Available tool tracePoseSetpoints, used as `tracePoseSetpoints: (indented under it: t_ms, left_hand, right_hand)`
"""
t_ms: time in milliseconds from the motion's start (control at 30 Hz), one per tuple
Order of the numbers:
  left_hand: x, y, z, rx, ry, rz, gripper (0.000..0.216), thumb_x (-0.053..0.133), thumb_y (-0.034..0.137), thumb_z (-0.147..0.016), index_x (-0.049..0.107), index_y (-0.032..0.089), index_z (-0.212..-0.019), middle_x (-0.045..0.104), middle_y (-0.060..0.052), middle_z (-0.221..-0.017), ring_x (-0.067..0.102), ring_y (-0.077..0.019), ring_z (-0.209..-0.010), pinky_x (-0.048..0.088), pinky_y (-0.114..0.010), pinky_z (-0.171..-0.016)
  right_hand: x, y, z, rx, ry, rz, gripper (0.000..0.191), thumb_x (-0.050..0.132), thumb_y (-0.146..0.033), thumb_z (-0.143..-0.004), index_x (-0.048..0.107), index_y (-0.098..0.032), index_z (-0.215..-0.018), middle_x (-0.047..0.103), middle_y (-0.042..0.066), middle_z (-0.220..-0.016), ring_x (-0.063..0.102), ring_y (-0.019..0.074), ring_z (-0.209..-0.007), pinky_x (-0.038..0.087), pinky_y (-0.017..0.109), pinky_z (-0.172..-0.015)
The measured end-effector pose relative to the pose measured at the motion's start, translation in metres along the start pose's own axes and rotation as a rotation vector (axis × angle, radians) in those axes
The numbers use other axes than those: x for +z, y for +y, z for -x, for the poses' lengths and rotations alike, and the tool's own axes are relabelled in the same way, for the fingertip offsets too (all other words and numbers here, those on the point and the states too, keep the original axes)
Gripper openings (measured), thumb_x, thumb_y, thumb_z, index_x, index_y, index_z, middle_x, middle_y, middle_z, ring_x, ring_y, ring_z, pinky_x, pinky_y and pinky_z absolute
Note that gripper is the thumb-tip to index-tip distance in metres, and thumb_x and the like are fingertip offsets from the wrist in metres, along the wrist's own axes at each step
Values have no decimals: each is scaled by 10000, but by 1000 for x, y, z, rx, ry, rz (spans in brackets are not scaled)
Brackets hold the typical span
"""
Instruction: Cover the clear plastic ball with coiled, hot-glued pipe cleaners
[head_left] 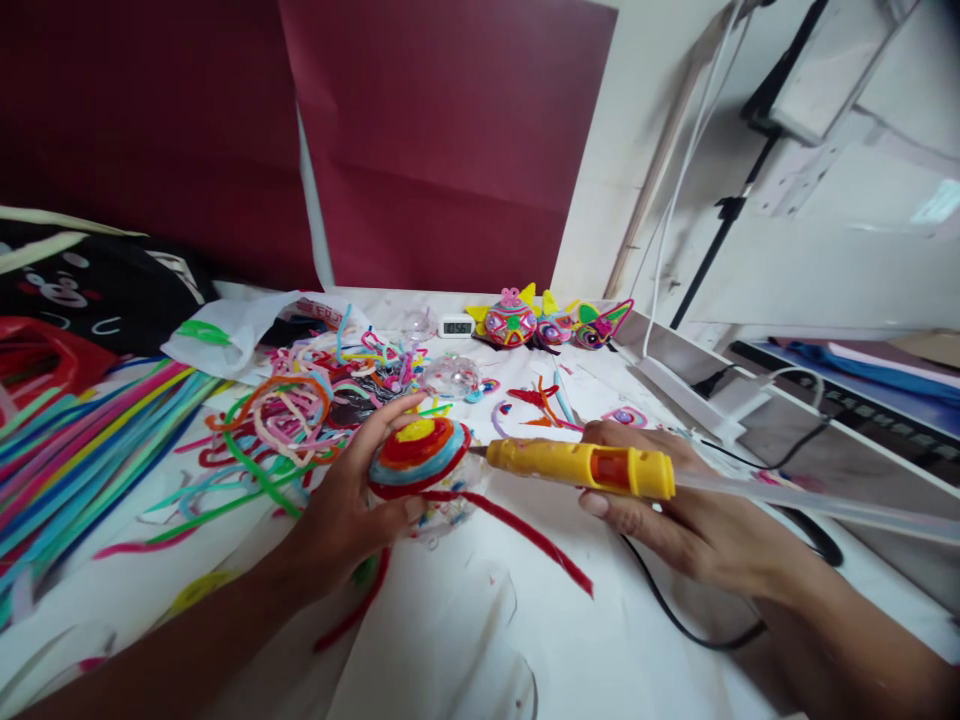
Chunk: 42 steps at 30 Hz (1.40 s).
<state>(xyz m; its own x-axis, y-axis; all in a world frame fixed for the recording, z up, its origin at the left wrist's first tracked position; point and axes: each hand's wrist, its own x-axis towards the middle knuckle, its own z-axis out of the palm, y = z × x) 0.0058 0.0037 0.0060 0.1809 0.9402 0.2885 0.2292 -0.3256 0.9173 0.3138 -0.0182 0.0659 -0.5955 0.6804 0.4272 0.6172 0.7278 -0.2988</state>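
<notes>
Glue gun at the edge of the coiled ball, red strip trailing.

From my end I have the left hand gripping the ball, thumb in front and fingers over the far side, over the white table. My right hand is closed round the gun, nozzle at the coil's right edge; I cannot tell whether it touches or whether glue is flowing. I judge the step to be gluing another round outside the yellow, red and blue coil, one end of the strip hanging free to the right. The next move, I think, calls for a short bead along that edge, then pressing the strip into it.
</notes>
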Motion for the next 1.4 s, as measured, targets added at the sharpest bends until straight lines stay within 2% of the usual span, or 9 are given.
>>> tracePoseSetpoints:
  t_ms: [167, 367, 467, 633, 833, 1033, 1233, 1400]
  left_hand:
    - [1, 2, 0, -24, -9, 84, 871, 822, 533, -721, 474, 325, -1492, 651, -84, -1391, 658, -351, -1203, 576, -368, -939]
    - [0, 3, -1, -12, -26, 78, 865, 823, 444, -735, 460, 300, -1507, 649, -105, -1389, 713, -325, -1070, 610, -352, -827]
    - [0, 2, -1, -10, -27, 92, 865, 818, 449, -739, 451, 320, -1512, 645, -90, -1406, 711, -325, -1093, 607, -362, -872]
    - [-2, -1, -1, 18, 6, 1, 877, 833, 482, -711, 480, 324, -1499, 645, -77, -1397, 610, -372, -1285, 544, -407, -1031]
    - [-2, -3, -1, 21, 11, -12, 889, 830, 506, -716, 465, 342, -1510, 639, -91, -1406, 589, -381, -1314, 511, -438, -1073]
    - [-2, -4, -2, 8, -32, 53, 862, 810, 459, -752, 433, 347, -1519, 603, -84, -1451, 656, -335, -1226, 554, -376, -1001]
    - [-2, -2, -1, 0, -9, 27, 921, 834, 527, -714, 442, 322, -1522, 620, -95, -1441, 577, -399, -1324, 518, -449, -1074]
    - [1, 2, 0, -29, -23, 132, 952, 848, 521, -696, 430, 304, -1524, 625, -91, -1431, 684, -351, -1186, 583, -374, -958]
  right_hand:
    - [0, 1, -1, -15, -18, 42, 332, 402, -470, -1073, 548, -216, -918, 651, 53, -887, 618, 211, -730, 499, 360, -649]
    - [-1, -1, -2, -12, -7, 7, 297, 417, -440, -1066, 564, -225, -922, 667, 56, -888, 628, 206, -718, 504, 357, -654]
    - [0, -1, -2, -24, 16, -6, 324, 403, -468, -1071, 568, -235, -918, 671, 50, -880, 638, 206, -718, 506, 356, -660]
    - [0, -1, 0, -33, 3, -4, 269, 427, -437, -1065, 555, -240, -933, 681, 51, -888, 644, 215, -721, 512, 367, -662]
    - [-1, -2, -1, -77, -1, 27, 205, 444, -384, -1061, 518, -233, -944, 643, 42, -861, 619, 205, -709, 495, 351, -637]
    - [-3, -7, -1, -56, -19, 17, 238, 440, -432, -1050, 515, -242, -929, 640, 42, -843, 610, 212, -691, 492, 357, -612]
    - [-3, -7, -2, -44, -9, -2, 272, 429, -459, -1046, 563, -255, -927, 635, 43, -824, 619, 227, -689, 517, 377, -623]
    - [-2, -2, 1, 12, -12, -27, 282, 449, -474, -1042, 580, -248, -939, 676, 56, -876, 641, 233, -715, 558, 400, -681]
